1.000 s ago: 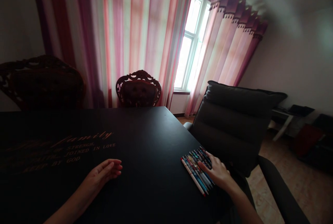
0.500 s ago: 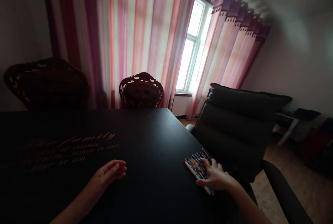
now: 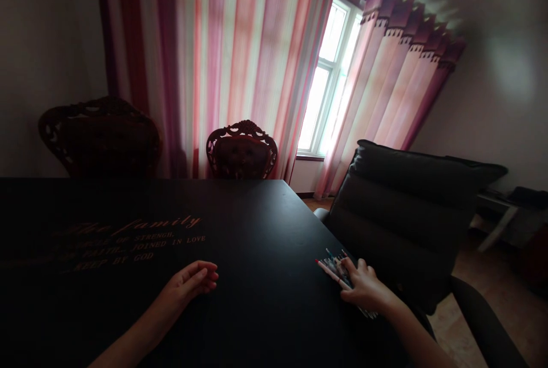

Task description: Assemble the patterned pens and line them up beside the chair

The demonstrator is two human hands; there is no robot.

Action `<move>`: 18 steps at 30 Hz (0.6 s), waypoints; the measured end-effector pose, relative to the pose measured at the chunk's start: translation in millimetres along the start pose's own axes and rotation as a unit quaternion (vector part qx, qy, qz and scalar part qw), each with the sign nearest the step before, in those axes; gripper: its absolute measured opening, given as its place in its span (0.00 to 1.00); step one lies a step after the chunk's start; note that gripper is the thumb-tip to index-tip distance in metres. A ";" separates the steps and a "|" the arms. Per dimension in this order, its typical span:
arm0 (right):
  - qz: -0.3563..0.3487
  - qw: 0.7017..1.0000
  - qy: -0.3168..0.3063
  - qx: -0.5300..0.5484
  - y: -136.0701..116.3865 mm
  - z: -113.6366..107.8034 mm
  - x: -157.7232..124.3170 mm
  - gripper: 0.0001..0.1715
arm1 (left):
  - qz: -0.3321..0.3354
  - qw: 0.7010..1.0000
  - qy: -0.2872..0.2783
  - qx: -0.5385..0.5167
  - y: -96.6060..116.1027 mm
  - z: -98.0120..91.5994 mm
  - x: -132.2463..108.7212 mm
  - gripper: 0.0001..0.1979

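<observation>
Several pens lie bunched near the right edge of the black table, one of them white with a red tip. My right hand is closed around the bunch from above, thumb on the near side and fingers over the far side. The pens' tips point to the far left, and their other ends show below my palm. My left hand hovers over or rests on the table near the printed lettering. Its fingers are loosely curled together, and nothing shows in them.
A dark padded office chair stands close against the table's right side. Two carved wooden chairs, one at the left and one in the middle, stand beyond the far table edge. Behind them hang striped curtains beside a window.
My right hand has drawn the spread-out row of pens together into a tighter bunch. The view has turned slightly left. My left hand keeps about the same pose.
</observation>
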State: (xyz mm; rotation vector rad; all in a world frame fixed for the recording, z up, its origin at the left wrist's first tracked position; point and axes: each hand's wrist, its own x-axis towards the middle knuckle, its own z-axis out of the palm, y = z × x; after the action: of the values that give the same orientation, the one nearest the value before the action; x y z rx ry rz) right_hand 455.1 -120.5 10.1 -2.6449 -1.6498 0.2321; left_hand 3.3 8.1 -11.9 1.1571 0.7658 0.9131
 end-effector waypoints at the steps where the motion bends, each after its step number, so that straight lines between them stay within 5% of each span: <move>1: 0.001 1.000 -0.002 0.001 0.5 -0.2 2.8 0.45 | 0.001 1.000 0.001 -0.002 0.2 0.2 0.2 0.15; 8: -0.021 1.000 -0.015 -0.004 -3.7 3.8 17.4 0.53 | -0.003 1.000 0.010 0.006 2.9 2.8 1.7 0.18; 18: -0.099 0.995 0.006 -0.024 -8.1 2.9 23.7 0.49 | 0.008 1.000 -0.001 0.016 -3.5 0.0 3.3 0.17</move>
State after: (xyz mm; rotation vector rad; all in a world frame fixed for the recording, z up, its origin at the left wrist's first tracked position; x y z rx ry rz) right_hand 457.8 -95.8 5.2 -2.4849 -1.9206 0.1729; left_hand 5.5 10.7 -15.4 1.1936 0.7737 0.9163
